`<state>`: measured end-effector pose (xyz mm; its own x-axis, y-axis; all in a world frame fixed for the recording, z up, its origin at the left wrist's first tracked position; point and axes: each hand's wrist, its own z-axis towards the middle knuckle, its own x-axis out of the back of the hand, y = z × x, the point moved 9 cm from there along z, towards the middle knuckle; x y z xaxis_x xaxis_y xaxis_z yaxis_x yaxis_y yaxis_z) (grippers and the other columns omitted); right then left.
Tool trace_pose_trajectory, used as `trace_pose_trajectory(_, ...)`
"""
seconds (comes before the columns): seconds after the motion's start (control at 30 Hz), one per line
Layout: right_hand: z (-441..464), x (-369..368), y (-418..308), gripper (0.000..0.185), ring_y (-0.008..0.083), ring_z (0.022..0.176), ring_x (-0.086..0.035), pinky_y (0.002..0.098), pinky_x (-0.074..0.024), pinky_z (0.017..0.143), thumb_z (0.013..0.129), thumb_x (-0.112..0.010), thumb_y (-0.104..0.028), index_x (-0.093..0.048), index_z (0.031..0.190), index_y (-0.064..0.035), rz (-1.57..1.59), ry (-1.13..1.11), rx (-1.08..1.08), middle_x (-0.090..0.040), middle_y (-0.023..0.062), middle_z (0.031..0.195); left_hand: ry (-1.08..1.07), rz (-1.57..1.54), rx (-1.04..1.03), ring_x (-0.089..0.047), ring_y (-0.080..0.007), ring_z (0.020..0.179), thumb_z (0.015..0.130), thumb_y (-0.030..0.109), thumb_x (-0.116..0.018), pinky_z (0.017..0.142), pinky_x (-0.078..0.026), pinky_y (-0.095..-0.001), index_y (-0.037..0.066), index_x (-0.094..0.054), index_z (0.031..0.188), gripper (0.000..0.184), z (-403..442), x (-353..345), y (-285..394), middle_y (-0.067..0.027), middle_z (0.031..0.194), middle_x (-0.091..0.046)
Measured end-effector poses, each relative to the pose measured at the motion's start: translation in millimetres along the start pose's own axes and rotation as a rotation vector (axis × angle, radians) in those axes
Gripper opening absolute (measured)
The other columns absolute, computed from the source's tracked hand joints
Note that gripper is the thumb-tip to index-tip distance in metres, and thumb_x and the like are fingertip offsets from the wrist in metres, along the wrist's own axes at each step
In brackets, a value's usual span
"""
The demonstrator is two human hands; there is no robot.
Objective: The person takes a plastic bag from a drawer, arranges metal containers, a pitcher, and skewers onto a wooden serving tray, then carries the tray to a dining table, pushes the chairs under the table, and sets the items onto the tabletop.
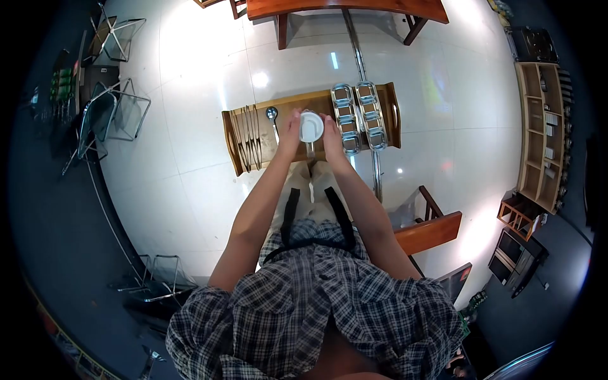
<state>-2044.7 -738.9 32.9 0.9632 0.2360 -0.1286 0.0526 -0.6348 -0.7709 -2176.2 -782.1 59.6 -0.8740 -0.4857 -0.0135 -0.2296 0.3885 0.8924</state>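
The left hand (pixel 294 126) and right hand (pixel 330 134) form a snug grip around a white cup (pixel 311 126) over the worktop (pixel 310 101), between a spoon (pixel 272 113), left, and metal trays (pixel 370 112), right; even pressure should hold it level.

The white cup (pixel 311 128)'s underside is hidden; the top edge crops a wooden table (pixel 348 8).

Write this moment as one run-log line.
left hand: on white container; right hand: on white container; metal spoon: on wooden tray, left of container; metal racks: right of container
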Motion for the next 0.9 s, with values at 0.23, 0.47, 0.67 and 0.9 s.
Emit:
trace_pose_trajectory(0.23, -50.2, -12.3, -60.5, 0.044, 0.0326, 0.119, -0.039, 0.0364, -0.0307, 0.099, 0.09, -0.046, -0.02, -0.037, 0.125, 0.0042, -0.437, -0.075, 0.417, -0.039, 0.0208, 0.128, -0.018, -0.181, 0.08, -0.047, -0.0196, 0.11, 0.094, 0.029, -0.04, 0.095, -0.035, -0.0276, -0.003, -0.043, 0.122, 0.042, -14.2, -4.9, 19.3, -0.0134, 0.118, -0.051)
trace_pose_trajectory(0.47, -69.0, 8.8, -83.8, 0.048, 0.0359, 0.118, -0.037, 0.038, -0.0311, 0.099, 0.084, -0.05, -0.013, -0.034, 0.126, 0.0024, -0.569, 0.141, 0.542, -0.038, 0.0211, 0.128, 0.138, 0.328, -0.114, -0.041, -0.0253, 0.117, 0.096, 0.029, -0.03, 0.099, -0.03, -0.0319, 0.001, -0.043, 0.124, 0.042, -30.7, 29.6, 42.7, -0.0162, 0.123, -0.046)
trace_pose_trajectory(0.67, -150.2, 50.2, -149.9, 0.033, 0.0328, 0.106, -0.047, 0.0448, -0.0411, 0.087, 0.063, -0.05, 0.006, -0.053, 0.095, -0.0034, -0.806, 0.353, 1.174, -0.046, 0.0149, 0.114, 0.174, 0.797, -0.505, -0.042, -0.0345, 0.115, 0.072, -0.002, -0.051, 0.098, -0.034, -0.0384, 0.003, -0.047, 0.118, 0.046, -46.0, 25.2, 69.0, -0.0191, 0.124, -0.045)
trace_pose_trajectory(0.9, -172.2, -65.5, -110.2, 0.019, 0.0285, 0.073, -0.057, 0.038, -0.0475, 0.066, 0.059, -0.056, 0.006, -0.057, 0.074, -0.0051, -0.759, 0.202, 1.131, -0.058, 0.0091, 0.078, -0.239, 1.047, -0.581, -0.045, -0.0318, 0.113, 0.071, -0.001, -0.05, 0.095, -0.036, -0.0423, 0.005, -0.049, 0.116, 0.045, -9.6, 108.7, 70.8, -0.0156, 0.121, -0.048)
